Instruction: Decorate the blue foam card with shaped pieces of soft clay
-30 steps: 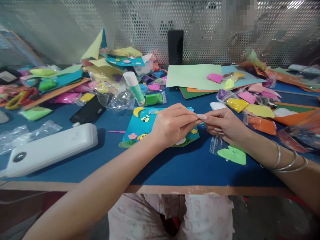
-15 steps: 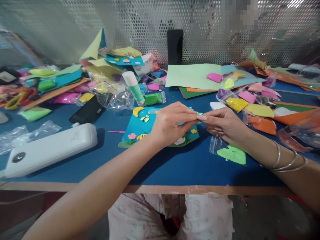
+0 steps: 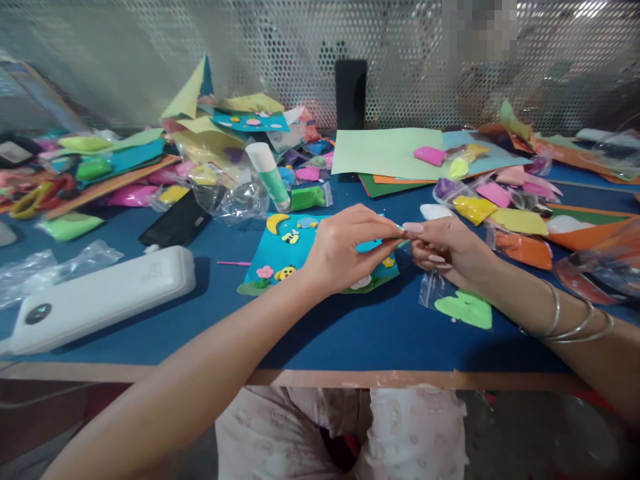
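My left hand [image 3: 345,247] is closed in a pinch above a blue card [image 3: 310,257]. Opposite it, my right hand [image 3: 447,247] is also pinching, its thumb and finger meeting the left fingertips. Between them shows a tiny pale green piece [image 3: 403,244], mostly hidden, its kind unclear. On the card are a yellow moon [image 3: 277,224], a small bee [image 3: 290,238], a pink flower [image 3: 265,272] and another yellow figure [image 3: 286,273]. My left hand and forearm cover part of it. Below my right hand lies light green clay [image 3: 465,310] on a clear bag [image 3: 431,290].
A white power bank [image 3: 105,293] lies left, near a black pouch [image 3: 175,220]. A glue stick [image 3: 269,177] stands behind the card. Bagged clay [image 3: 473,208] and paper sheets [image 3: 385,150] fill the back and right. A dark phone [image 3: 350,93] leans against the perforated metal panel [image 3: 300,60].
The fingertips of both hands have shifted slightly; my right thumb is a little higher and its other fingers are more curled. The card and surrounding items stay where they were.
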Available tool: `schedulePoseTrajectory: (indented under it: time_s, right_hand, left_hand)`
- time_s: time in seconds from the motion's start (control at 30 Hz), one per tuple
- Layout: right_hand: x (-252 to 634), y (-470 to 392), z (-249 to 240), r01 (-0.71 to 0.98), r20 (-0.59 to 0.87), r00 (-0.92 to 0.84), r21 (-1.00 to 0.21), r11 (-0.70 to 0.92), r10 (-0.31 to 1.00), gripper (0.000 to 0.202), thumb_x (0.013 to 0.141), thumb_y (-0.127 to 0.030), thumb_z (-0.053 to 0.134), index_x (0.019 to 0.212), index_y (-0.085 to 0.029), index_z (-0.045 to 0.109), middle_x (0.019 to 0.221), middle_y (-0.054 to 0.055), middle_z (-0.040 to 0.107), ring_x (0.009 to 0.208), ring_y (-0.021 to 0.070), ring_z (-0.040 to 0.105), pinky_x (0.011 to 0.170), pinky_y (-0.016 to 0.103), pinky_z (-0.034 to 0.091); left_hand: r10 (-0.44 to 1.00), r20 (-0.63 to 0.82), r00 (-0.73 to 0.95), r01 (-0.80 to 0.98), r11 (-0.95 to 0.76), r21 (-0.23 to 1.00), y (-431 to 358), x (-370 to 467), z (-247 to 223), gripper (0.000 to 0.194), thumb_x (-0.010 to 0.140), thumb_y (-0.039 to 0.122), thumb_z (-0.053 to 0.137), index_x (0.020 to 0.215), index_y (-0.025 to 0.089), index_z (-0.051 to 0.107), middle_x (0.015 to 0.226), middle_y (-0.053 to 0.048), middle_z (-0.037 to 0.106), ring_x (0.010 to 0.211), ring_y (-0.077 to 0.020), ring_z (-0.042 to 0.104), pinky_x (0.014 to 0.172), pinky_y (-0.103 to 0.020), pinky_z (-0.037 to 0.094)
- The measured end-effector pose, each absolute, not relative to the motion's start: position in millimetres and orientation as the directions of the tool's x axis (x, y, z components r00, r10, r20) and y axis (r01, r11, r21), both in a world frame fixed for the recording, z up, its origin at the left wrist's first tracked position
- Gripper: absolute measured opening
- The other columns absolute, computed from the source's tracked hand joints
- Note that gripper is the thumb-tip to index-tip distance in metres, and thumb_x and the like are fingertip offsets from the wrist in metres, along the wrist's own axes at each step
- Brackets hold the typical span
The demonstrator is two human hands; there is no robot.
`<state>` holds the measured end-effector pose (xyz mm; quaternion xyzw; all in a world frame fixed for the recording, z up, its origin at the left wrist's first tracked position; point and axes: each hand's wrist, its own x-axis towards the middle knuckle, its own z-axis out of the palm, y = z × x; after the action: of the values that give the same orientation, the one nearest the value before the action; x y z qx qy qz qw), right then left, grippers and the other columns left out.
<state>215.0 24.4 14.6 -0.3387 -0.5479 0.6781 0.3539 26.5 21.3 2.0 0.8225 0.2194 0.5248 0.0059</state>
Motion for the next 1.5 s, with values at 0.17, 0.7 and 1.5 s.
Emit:
schedulePoseTrajectory:
  time_s: [0.17, 0.7, 1.5]
  right_hand:
    - [213.2, 26.4, 13.7, -0.096, -0.102, -0.488, -0.981, -0.17, 0.867, 0.029, 0.078, -0.034, 0.066, 0.06, -0.013, 0.056, 0.038, -0.007, 0.035, 0.032, 0.0018, 0.02, 0.035, 0.021, 0.009]
    - [210.1, 25.2, 18.3, -0.048, -0.15, -0.439, -0.981, -0.19, 0.886, 0.033, 0.083, -0.038, 0.058, 0.068, -0.009, 0.064, 0.036, -0.005, 0.036, 0.03, 0.0021, 0.023, 0.035, 0.021, 0.014]
    - [211.3, 23.1, 12.3, -0.01, -0.099, -0.469, -0.993, -0.118, 0.878, 0.015, 0.069, -0.027, 0.076, 0.07, -0.013, 0.072, 0.042, -0.008, 0.029, 0.041, 0.0021, 0.02, 0.041, 0.024, 0.01]
  left_hand:
    - [0.399, 0.854, 0.335, 0.356, -0.892, 0.277, 17.5, 27.4, 5.0, 0.009, 0.082, 0.02, 0.062, 0.084, 0.013, 0.068, 0.077, -0.006, 0.072, 0.074, -0.0127, 0.065, 0.069, -0.024, 0.052]
    - [0.389, 0.86, 0.33, 0.4, -0.883, 0.246, 21.1, 25.1, 0.5, 0.01, 0.084, 0.019, 0.06, 0.088, 0.013, 0.067, 0.079, -0.005, 0.071, 0.072, -0.0105, 0.062, 0.067, -0.022, 0.051]
    - [0.27, 0.896, 0.353, 0.343, -0.928, 0.145, 25.2, 27.7, -1.6, 0.007, 0.08, 0.017, 0.065, 0.085, 0.013, 0.07, 0.082, -0.006, 0.073, 0.075, -0.0114, 0.066, 0.07, -0.023, 0.055]
